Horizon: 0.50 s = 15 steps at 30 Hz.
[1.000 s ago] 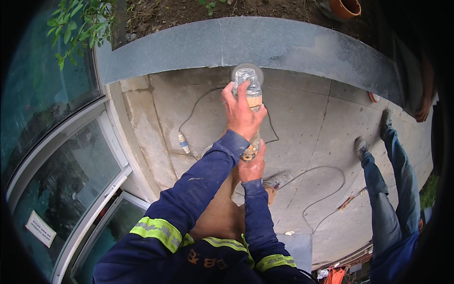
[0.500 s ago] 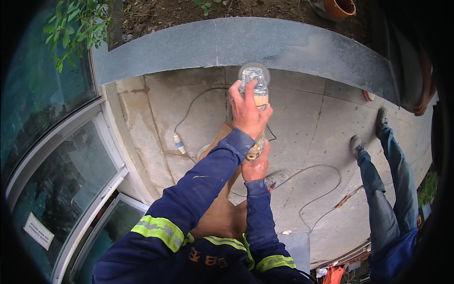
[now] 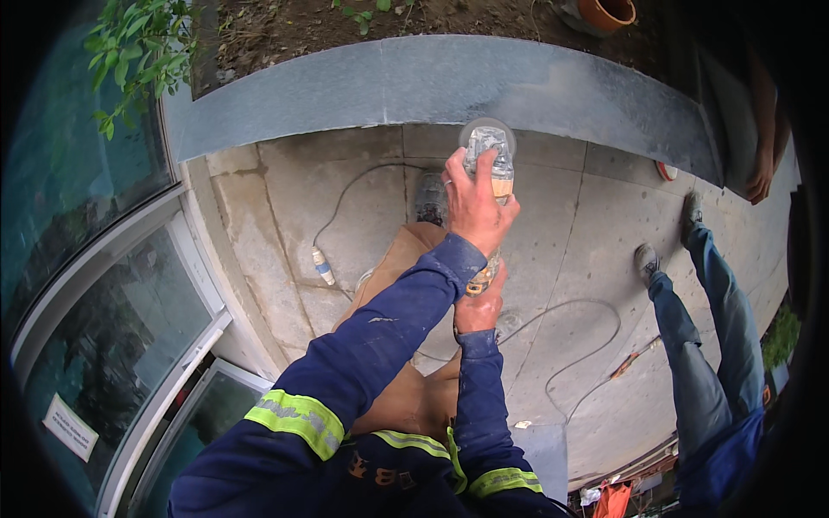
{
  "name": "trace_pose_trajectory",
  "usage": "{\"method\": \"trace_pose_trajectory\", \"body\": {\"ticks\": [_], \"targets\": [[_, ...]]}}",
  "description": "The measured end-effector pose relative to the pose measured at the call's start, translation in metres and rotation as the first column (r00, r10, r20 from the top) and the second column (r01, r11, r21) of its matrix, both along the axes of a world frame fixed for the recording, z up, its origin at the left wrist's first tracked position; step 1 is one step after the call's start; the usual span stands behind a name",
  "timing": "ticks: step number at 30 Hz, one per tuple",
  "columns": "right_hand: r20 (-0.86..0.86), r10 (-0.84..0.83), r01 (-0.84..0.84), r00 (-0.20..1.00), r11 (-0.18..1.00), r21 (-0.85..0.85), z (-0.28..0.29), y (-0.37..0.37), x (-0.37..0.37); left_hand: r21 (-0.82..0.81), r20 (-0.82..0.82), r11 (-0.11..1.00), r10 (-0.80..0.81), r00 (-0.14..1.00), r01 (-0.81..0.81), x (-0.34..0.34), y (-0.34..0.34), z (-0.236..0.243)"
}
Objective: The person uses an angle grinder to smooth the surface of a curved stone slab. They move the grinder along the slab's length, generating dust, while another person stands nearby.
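Observation:
A dusty angle grinder [image 3: 490,145] is held between my hands, its round disc at the lower edge of the grey stone slab [image 3: 328,95]. The disc looks blurred, like a spinning one. My left hand [image 3: 476,203] wraps over the front part of the grinder, with a ring on one finger. Closer to my body, my right hand [image 3: 480,309] grips the rear of the tool, where a yellow part shows. My palms hide much of the grinder's body. Pale dust marks the slab's top to the right of the disc.
A cable with a connector [image 3: 323,268] lies on the paving [image 3: 553,233] and loops right. One of my shoes [image 3: 430,200] shows below the slab. At right stands another person [image 3: 691,337], near a red-handled tool [image 3: 623,366]. Glass doors [image 3: 112,319] line the left; soil and a pot [image 3: 607,12] lie beyond.
Both hands have moved the grinder to the right along the slab's edge. My shoe has come into sight beneath it. The view has shifted slightly.

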State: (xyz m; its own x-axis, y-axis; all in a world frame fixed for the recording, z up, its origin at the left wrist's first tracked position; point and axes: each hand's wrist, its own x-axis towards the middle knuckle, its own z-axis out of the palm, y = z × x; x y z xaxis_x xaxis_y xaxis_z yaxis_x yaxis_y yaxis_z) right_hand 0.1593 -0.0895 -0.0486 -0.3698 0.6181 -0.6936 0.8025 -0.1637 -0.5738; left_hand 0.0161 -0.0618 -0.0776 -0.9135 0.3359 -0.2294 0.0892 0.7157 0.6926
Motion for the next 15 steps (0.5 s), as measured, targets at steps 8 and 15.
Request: {"method": "trace_pose_trajectory", "body": {"ticks": [8,15], "targets": [[-0.034,0.140,-0.141,0.990,0.989,-0.053,-0.008,-0.020,-0.009,-0.059,-0.119,0.996,0.062,0.991,-0.069,-0.016,-0.039,-0.007],[-0.011,0.114,-0.114,0.993,0.993,-0.005,-0.002,0.000,-0.003,-0.024,-0.046,0.998,0.061,0.997,-0.062,-0.006,-0.015,-0.003]]}}
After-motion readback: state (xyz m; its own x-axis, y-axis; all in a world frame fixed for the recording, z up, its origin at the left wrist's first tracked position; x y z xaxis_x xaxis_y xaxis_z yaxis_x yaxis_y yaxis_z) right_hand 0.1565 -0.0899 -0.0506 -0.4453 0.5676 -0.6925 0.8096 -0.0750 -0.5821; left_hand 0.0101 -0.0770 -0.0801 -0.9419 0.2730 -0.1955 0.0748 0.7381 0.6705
